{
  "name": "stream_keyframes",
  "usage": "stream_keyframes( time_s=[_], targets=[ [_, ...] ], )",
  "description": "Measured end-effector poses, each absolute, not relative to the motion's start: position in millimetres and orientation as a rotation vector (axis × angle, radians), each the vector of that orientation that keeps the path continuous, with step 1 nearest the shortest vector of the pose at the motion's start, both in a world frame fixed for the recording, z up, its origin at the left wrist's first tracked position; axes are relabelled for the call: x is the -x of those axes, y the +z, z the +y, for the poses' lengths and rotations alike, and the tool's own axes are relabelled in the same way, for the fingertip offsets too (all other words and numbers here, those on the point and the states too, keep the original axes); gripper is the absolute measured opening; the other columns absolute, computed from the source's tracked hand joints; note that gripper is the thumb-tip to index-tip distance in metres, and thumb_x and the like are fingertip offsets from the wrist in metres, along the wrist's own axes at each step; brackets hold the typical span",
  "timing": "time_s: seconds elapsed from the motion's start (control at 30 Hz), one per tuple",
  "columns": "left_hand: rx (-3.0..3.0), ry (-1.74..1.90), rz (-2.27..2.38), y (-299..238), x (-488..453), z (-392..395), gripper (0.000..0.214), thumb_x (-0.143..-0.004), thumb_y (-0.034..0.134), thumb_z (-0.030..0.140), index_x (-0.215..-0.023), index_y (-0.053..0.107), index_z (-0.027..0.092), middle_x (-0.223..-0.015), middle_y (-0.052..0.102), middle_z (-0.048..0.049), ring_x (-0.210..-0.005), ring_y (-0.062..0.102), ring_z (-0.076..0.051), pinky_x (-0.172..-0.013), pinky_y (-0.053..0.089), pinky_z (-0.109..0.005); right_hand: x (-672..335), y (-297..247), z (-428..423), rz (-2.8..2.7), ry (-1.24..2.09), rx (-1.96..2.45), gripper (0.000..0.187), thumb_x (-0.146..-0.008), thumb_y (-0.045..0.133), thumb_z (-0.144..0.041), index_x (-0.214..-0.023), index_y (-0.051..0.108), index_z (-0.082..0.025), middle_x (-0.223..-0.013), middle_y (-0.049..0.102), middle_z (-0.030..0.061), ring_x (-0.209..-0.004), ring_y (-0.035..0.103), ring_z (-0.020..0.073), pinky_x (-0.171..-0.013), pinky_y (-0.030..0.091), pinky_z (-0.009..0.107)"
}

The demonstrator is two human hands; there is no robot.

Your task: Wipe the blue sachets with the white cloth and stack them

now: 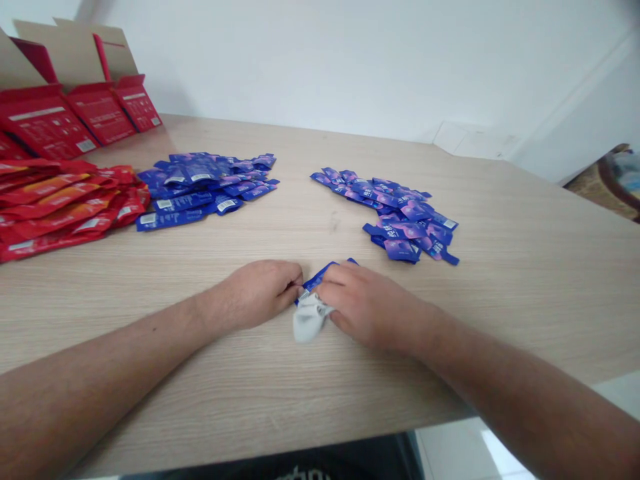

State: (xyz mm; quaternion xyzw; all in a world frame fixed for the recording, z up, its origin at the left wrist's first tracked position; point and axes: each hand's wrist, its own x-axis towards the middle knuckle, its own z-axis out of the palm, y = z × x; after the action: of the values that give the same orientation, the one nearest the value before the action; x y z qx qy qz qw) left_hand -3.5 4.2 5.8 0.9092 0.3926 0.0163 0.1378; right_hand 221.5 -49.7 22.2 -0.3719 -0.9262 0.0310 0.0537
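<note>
My left hand point(265, 290) is closed in a pinch on the near-left end of a blue packet point(318, 277) lying on the table. Over that same packet, my right hand point(367, 300) is closed on a crumpled pale grey cloth point(310, 319). The cloth hangs below its fingers and lies against the packet. Much of the packet is covered by the right hand. Beyond the hands lie a pile of blue packets point(200, 177) to the left and a second pile of blue and purple packets point(400, 210) to the right.
Red packets point(60, 207) are heaped at the far left of the wooden table point(240, 400). Behind them stand several open red cardboard boxes point(100, 113). A white wall point(320, 73) rises along the table's back edge. A brown woven object point(600, 187) shows beyond the right side.
</note>
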Motion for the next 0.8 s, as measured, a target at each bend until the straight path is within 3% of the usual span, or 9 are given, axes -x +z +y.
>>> stream_keyframes(
  time_s=[0.23, 0.43, 0.6, 0.8],
  targets=[
    [-2.623, 0.03, 1.139, 7.2, 1.7, 4.2, 0.023, -0.092, 0.045, 0.035, -0.087, 0.063, 0.022, -0.082, 0.068, -0.0028, -0.072, 0.059, -0.017, -0.06, 0.037, -0.028, -225.6, 22.7, -45.9, -2.673, 0.05, 1.374, 0.01, -0.092, 0.054, -0.02, -0.098, 0.061, -0.015, -0.101, 0.059, 0.01, -0.095, 0.053, 0.023, -0.088, 0.044, 0.038],
    [-2.629, 0.031, 1.132, 5.9, 2.5, 4.5, 0.024, -0.093, 0.044, 0.035, -0.085, 0.063, 0.022, -0.08, 0.068, -0.0034, -0.071, 0.06, -0.018, -0.06, 0.037, -0.028, -221.2, 23.3, -52.9, -2.856, 0.157, 1.085, 0.011, -0.094, 0.051, -0.019, -0.097, 0.062, -0.016, -0.1, 0.061, 0.0086, -0.094, 0.053, 0.022, -0.089, 0.044, 0.038],
    [-2.631, 0.04, 1.117, 6.0, 2.5, 4.6, 0.024, -0.093, 0.044, 0.035, -0.088, 0.064, 0.022, -0.082, 0.068, -0.0029, -0.073, 0.06, -0.017, -0.061, 0.037, -0.027, -229.4, 21.5, -44.0, -2.65, 0.055, 1.399, 0.011, -0.092, 0.055, -0.02, -0.099, 0.061, -0.016, -0.102, 0.059, 0.0102, -0.097, 0.053, 0.0233, -0.089, 0.043, 0.038],
    [-2.619, 0.025, 1.142, 7.0, 2.0, 4.6, 0.023, -0.092, 0.045, 0.035, -0.085, 0.063, 0.022, -0.081, 0.069, -0.0034, -0.07, 0.059, -0.017, -0.059, 0.036, -0.027, -222.8, 22.4, -50.6, -2.852, 0.138, 1.111, 0.009, -0.091, 0.054, -0.019, -0.096, 0.061, -0.017, -0.1, 0.06, 0.0081, -0.095, 0.054, 0.0224, -0.088, 0.044, 0.037]
  ],
)
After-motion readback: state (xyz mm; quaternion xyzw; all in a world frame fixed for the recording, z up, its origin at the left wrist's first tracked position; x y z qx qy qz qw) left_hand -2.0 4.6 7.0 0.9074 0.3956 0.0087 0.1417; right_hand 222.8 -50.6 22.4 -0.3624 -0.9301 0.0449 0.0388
